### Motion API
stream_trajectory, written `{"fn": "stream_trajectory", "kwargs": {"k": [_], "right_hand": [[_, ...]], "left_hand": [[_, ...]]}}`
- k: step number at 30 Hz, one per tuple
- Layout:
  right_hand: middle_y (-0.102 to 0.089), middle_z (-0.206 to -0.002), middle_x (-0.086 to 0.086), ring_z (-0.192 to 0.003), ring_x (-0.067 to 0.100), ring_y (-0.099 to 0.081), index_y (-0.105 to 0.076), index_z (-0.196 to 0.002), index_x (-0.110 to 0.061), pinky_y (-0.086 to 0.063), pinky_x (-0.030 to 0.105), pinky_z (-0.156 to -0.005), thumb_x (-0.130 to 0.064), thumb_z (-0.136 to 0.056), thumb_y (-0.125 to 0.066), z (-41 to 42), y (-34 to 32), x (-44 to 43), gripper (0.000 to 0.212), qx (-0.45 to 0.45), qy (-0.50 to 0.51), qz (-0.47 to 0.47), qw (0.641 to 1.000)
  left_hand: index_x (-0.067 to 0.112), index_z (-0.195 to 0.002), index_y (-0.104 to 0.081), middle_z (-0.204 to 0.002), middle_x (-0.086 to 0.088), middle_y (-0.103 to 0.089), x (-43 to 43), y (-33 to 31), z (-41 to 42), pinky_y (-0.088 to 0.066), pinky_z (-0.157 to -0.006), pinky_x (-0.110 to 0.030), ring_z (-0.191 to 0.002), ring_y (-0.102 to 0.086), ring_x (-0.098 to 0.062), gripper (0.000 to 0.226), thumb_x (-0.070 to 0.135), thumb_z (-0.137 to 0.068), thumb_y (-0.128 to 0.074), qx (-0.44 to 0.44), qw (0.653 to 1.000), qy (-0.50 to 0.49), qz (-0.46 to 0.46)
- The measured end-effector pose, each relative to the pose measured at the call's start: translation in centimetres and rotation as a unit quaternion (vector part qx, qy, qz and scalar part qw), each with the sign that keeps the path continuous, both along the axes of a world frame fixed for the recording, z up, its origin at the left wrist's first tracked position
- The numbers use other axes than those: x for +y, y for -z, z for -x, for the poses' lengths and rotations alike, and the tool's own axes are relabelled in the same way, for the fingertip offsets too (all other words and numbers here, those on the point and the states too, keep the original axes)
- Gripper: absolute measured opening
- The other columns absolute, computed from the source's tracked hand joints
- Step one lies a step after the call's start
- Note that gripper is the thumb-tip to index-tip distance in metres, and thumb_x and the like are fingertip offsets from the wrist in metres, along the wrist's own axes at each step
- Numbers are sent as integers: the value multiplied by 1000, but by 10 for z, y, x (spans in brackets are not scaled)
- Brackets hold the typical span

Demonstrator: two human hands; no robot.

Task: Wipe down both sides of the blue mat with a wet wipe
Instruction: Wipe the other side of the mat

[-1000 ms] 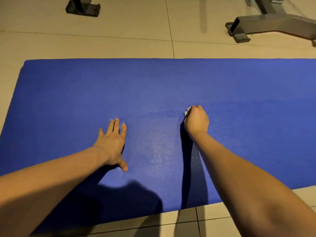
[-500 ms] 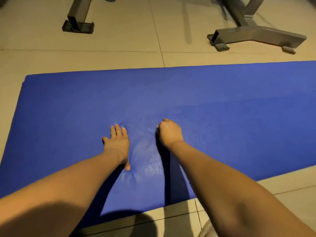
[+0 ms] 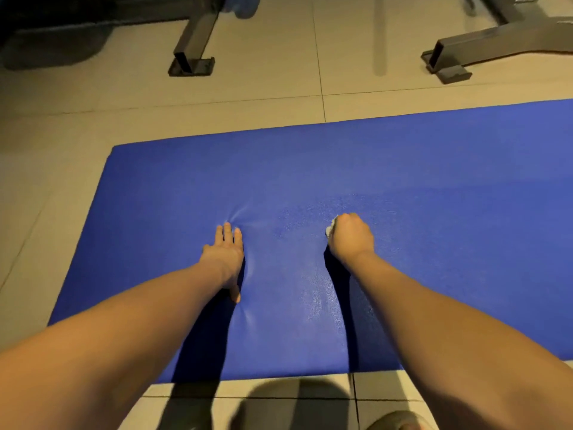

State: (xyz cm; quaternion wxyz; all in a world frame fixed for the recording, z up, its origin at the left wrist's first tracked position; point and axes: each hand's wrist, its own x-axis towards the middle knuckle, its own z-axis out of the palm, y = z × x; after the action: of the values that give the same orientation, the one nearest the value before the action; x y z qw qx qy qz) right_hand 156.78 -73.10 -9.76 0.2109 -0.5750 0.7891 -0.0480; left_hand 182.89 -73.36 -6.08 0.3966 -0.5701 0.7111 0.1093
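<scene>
The blue mat [image 3: 434, 181] lies on the floor beneath both hands. The left hand [image 3: 224, 259] presses it, fingers [image 3: 228, 234] straight and together. The right hand [image 3: 350, 237] has its fingers curled round the wet wipe [image 3: 331, 228]. The mat puckers just beyond the left fingertips, so a hard stroke could bunch it.

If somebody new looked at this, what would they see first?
The big blue mat fills the middle of the tiled floor. On it the left hand presses flat, and the right hand grips a small white wipe. Grey metal legs stand on the floor behind the mat.
</scene>
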Motion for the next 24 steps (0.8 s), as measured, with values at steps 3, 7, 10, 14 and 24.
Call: {"fn": "stream_trajectory", "kwargs": {"k": [3, 7, 10, 14, 24], "right_hand": [[-61, -106, 15, -89, 36, -61, -64, -95, -8, -41, 33, -68, -18, -96, -58, -15, 6, 4, 12, -22, -14, 27, 999], [-64, -101, 9, -86, 32, -59, -55, -100, -10, -35, 32, -65, -14, -96, -57, -61, 9, 5, 6, -81, -36, 66, 994], [-63, -98, 12, -84, 35, -58, -55, -96, -8, -34, 35, -64, -20, -100, -53, -98, 6, 4, 12, -90, -94, 51, 990], [-64, -97, 11, -84, 34, -59, -59, -92, -8, -35, 33, -65, -20, -99, -56, -71, 5, 0, 14, -65, -16, 54, 996], [-58, -105, 17, -88, 38, -60, -65, -92, -3, -44, 38, -71, -21, -99, -56, -79, 1, -9, 21, -47, 173, 82, 980]], "left_hand": [[1, -154, 23, -163, -22, 23, -1, 4, -4, -34, -116, -54, -153, 14, -41, 166, 59, -51, -94, 9, 1000, -1, 0], [-3, -153, 21, -162, -27, 21, -5, 13, -7, -21, -120, -59, -152, 12, -46, 167, 61, -50, -93, 13, 1000, 12, 2], [-4, -154, 20, -162, -28, 20, -7, 17, -16, -20, -121, -58, -152, 11, -47, 169, 67, -47, -91, 35, 999, 35, 19], [6, -156, 20, -163, -22, 22, -5, 21, -38, -19, -120, -54, -153, 13, -42, 168, 82, -45, -80, 95, 993, 61, 29], [7, -156, 23, -162, -23, 24, -7, 22, -44, -13, -121, -54, -152, 17, -41, 169, 83, -44, -80, 140, 988, 65, 27]]}}
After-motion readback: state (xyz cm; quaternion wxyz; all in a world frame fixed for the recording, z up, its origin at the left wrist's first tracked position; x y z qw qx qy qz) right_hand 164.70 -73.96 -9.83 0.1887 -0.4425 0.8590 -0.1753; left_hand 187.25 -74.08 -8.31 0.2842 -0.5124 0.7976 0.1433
